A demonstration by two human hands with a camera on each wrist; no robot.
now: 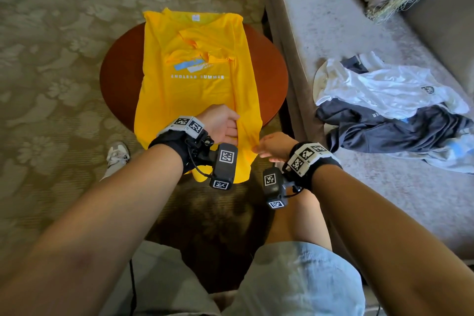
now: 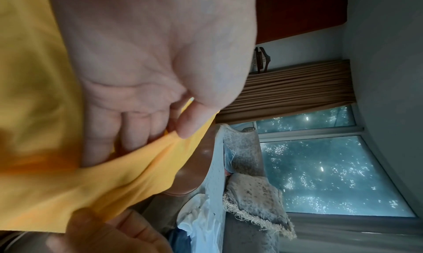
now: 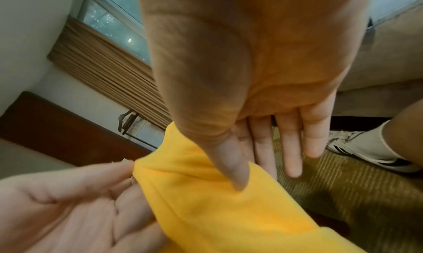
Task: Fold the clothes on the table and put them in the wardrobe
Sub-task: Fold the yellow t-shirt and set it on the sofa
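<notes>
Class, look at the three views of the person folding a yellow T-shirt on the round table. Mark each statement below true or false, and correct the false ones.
1. The yellow printed T-shirt lies on a round reddish-brown wooden table. True.
2. The left hand holds nothing. False: its thumb and fingers pinch a fold of the shirt.
3. The right hand pinches the shirt's near edge. True.
4. The white and navy clothes are stacked, folded, on the table. False: they lie crumpled on the grey sofa.
5. The shirt's hem overhangs the table's near edge. True.
</notes>
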